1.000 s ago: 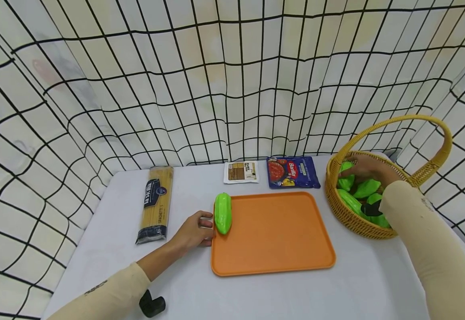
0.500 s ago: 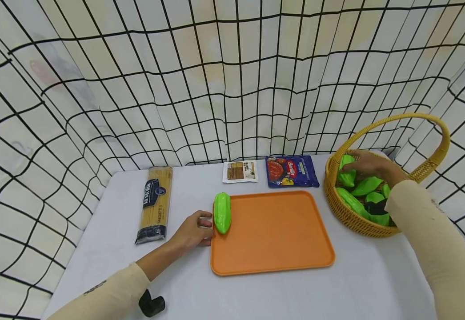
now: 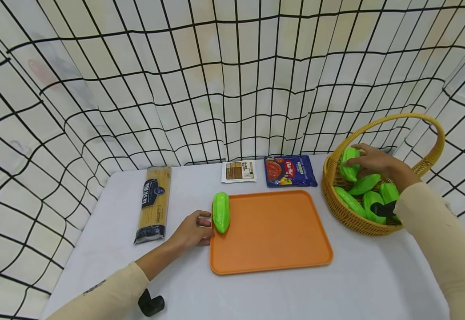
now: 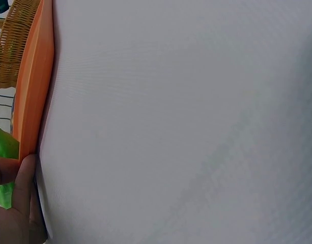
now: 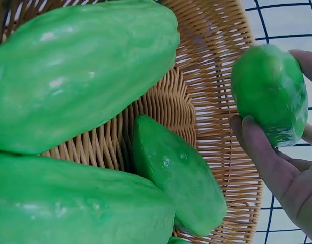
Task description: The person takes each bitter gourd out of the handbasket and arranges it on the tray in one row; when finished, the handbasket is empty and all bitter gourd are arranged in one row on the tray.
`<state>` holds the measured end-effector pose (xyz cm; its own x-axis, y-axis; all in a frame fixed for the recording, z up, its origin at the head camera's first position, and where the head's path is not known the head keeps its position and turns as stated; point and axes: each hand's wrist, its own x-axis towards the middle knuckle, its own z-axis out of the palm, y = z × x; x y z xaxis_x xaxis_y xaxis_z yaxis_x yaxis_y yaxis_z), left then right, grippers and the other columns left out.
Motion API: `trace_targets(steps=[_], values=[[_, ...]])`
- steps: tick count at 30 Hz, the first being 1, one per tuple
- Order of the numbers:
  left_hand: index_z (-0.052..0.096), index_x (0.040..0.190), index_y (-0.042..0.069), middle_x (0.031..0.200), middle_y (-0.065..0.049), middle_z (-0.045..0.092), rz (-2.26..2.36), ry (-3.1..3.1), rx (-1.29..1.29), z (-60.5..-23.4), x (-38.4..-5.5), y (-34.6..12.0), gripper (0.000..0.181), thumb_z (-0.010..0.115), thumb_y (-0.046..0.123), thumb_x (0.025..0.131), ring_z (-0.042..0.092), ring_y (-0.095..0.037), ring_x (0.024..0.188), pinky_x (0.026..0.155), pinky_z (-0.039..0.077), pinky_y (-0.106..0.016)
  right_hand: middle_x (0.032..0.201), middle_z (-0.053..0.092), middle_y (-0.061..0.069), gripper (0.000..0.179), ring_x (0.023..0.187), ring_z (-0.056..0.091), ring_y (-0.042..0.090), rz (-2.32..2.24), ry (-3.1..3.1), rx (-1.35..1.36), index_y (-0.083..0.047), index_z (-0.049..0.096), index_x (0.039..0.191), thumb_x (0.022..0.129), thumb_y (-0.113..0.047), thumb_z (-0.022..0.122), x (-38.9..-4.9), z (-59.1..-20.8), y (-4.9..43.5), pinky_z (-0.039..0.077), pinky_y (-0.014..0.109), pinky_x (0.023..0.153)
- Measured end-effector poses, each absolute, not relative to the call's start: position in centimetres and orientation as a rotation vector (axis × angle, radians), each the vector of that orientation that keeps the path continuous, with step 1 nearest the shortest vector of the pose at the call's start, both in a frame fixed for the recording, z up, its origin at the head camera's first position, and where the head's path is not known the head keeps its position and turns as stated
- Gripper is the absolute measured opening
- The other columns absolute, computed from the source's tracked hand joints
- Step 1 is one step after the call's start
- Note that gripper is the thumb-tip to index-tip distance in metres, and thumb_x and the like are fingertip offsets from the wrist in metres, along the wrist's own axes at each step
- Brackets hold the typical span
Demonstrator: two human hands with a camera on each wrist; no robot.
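My right hand (image 3: 380,163) holds a glossy green papaya-like fruit (image 3: 350,163) between thumb and fingers, up at the far left rim of a wicker basket (image 3: 338,215). The right wrist view shows this fruit (image 5: 270,94) above the rim, with more green fruits (image 5: 178,175) lying below it in the basket. My left hand (image 3: 192,231) is at the left edge of an orange tray (image 3: 276,235), its fingers pinching the rim (image 4: 31,112) in the left wrist view. Another long green fruit (image 3: 221,213) lies lengthwise on the tray along that edge.
A spaghetti pack (image 3: 154,204) lies at the left. Behind the tray are a small white-and-brown packet (image 3: 238,171) and a blue Barilla pouch (image 3: 290,171). The basket's tall handle (image 3: 408,116) arches over it. Black netting (image 3: 232,93) stands behind the white table.
My right hand has lifted the green fruit up from among the others in the basket. More of the fruits below now show. The left hand and tray stay in place.
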<state>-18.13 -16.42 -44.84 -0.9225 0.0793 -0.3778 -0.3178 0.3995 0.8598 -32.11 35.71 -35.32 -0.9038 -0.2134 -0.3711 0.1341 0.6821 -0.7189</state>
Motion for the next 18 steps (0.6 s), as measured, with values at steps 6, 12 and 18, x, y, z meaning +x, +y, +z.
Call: trace_targets(steps=[6,12,18], values=[[0.047,0.142,0.004,0.119,-0.016,0.056,1.525,2.305,-0.205,-44.9,-18.2,-16.5,0.059,0.068,0.002,0.087,0.066,-0.021,0.094,0.075,0.065,-0.031,0.16,-0.008,0.038,0.102,0.113,0.06,0.037,-1.153,2.464,-0.069,-0.014,-0.012,0.161,0.097,-0.044,0.062,-31.4,-35.0,35.5,0.058,0.049,0.093],[0.048,0.142,0.003,0.118,-0.016,0.056,1.526,2.31,-0.204,-44.9,-18.3,-16.4,0.059,0.068,0.001,0.087,0.066,-0.022,0.094,0.075,0.065,-0.031,0.161,-0.012,0.035,0.099,0.137,0.038,0.054,-1.186,2.445,-0.102,-0.014,-0.012,0.161,0.099,-0.041,0.061,-30.8,-34.8,35.3,0.053,0.056,0.103],[0.047,0.142,0.003,0.118,-0.016,0.056,1.528,2.309,-0.206,-44.9,-18.2,-16.4,0.059,0.068,0.001,0.087,0.066,-0.022,0.094,0.075,0.065,-0.031,0.159,-0.008,0.04,0.1,0.134,0.039,0.058,-1.149,2.463,-0.137,-0.016,-0.013,0.161,0.099,-0.04,0.062,-29.9,-34.5,34.9,0.053,0.059,0.101]])
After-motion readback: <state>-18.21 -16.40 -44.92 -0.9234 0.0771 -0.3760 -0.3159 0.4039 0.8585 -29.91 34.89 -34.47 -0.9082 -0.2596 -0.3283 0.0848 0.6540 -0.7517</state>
